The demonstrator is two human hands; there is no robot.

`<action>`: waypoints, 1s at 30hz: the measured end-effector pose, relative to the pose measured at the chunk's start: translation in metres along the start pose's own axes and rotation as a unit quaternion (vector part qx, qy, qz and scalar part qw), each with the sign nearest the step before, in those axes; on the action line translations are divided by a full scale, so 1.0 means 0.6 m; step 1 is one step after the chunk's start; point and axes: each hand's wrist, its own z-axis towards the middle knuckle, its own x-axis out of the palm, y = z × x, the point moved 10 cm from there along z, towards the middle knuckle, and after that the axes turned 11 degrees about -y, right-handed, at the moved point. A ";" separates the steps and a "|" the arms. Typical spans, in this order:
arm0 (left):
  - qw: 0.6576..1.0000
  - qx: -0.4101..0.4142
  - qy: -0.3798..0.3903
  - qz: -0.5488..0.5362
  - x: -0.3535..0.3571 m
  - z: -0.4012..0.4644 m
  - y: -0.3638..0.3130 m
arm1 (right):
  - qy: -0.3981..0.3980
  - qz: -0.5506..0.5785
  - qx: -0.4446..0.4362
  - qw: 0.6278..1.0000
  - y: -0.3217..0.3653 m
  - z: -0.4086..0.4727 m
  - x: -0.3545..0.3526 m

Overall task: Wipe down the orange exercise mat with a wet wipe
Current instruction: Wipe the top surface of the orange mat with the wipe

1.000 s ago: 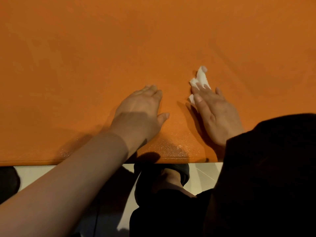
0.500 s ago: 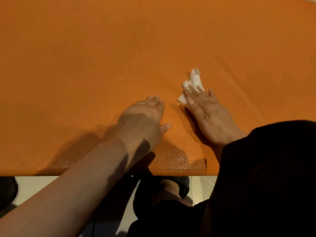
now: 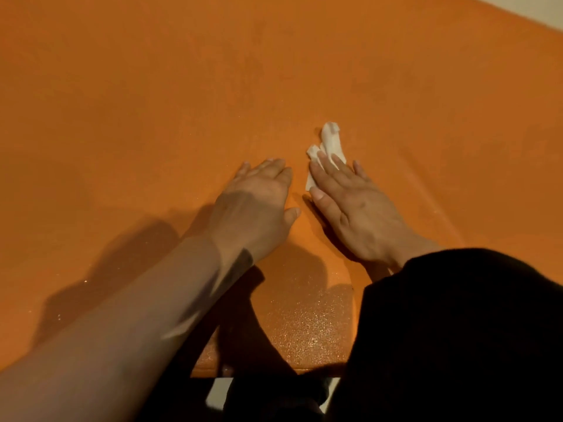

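Fingers (image 3: 327,170) of the right hand (image 3: 353,208) lie straight and flat, pressing the crumpled white wet wipe (image 3: 330,141) onto the orange exercise mat (image 3: 152,102); they cover its near part without curling round it, and its far end pokes out past the fingertips toward 12 o'clock. Nearest the camera, at 6 o'clock, a sliver of pale floor (image 3: 221,388) shows under the mat's near edge, with a dark sleeve (image 3: 457,330) filling the 4 to 5 o'clock corner. Just beyond that edge the mat glistens with fine speckles, which I judge to be moisture from wiping already done there. The left hand (image 3: 256,208) rests further in, palm down with fingers relaxed and extended, holding nothing, just beside the right hand at about 9 o'clock from it. Beyond both hands, from 10 through 2 o'clock, the mat looks matt and dry, so most of its surface probably remains to be wiped. At far 1 o'clock the mat's edge meets pale floor again.
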 end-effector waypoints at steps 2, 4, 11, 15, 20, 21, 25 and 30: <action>1.000 -0.001 -0.004 0.009 0.002 0.028 0.003 | 0.000 -0.002 0.000 1.000 -0.027 0.039 -0.001; 1.000 0.000 -0.005 0.025 0.002 0.055 0.007 | -0.013 -0.038 0.015 0.999 -0.066 0.068 -0.011; 0.998 -0.013 -0.025 0.065 -0.003 0.109 0.035 | -0.011 -0.057 -0.030 0.998 -0.027 0.066 -0.003; 0.997 -0.001 -0.040 0.068 0.001 0.110 0.030 | -0.021 -0.058 -0.040 0.997 -0.069 0.131 -0.024; 0.996 -0.004 0.008 0.089 0.018 0.115 0.037 | -0.053 -0.070 0.012 0.996 -0.124 0.126 -0.042; 0.995 -0.005 0.013 0.096 0.020 0.118 0.038 | -0.048 -0.063 0.008 0.997 -0.111 0.117 -0.036; 0.994 0.000 0.006 0.109 0.026 0.119 0.042 | -0.017 -0.055 -0.072 0.996 -0.065 0.128 -0.019; 0.994 0.025 -0.042 0.094 0.000 0.115 0.037 | -0.064 -0.077 -0.009 0.995 -0.154 0.189 -0.062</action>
